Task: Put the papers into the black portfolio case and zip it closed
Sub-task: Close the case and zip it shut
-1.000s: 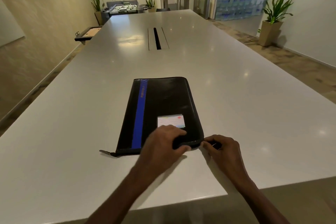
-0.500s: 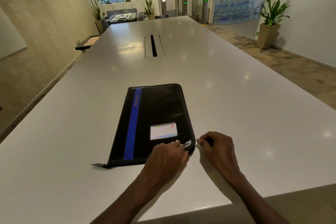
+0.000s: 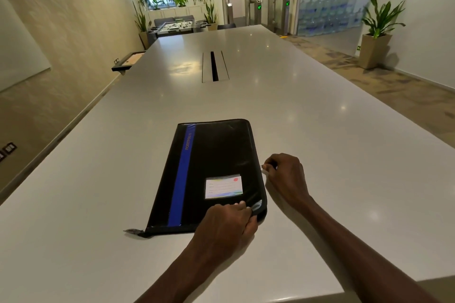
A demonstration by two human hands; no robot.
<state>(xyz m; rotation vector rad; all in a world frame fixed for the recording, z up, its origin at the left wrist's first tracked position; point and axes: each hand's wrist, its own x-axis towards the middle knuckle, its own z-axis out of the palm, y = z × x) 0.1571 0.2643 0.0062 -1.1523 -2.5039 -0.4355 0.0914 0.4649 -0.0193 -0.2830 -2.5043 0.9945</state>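
A black portfolio case point(image 3: 216, 155) with a blue stripe and a small label card lies flat on the white table point(image 3: 320, 155). My left hand point(image 3: 226, 224) grips the case's near right corner, fingers curled over its edge. My right hand point(image 3: 285, 174) pinches the zipper pull at the middle of the case's right side. A zipper tail point(image 3: 134, 231) sticks out at the near left corner. No papers are visible.
A cable slot point(image 3: 214, 66) is set into the middle of the long table. The near table edge runs just below my forearms. A potted plant point(image 3: 376, 32) stands on the floor at the right, and a framed tray point(image 3: 128, 61) juts from the left wall.
My right hand has drawn the zipper pull round the near right corner and up the case's right side. My left hand has stayed on the near corner.
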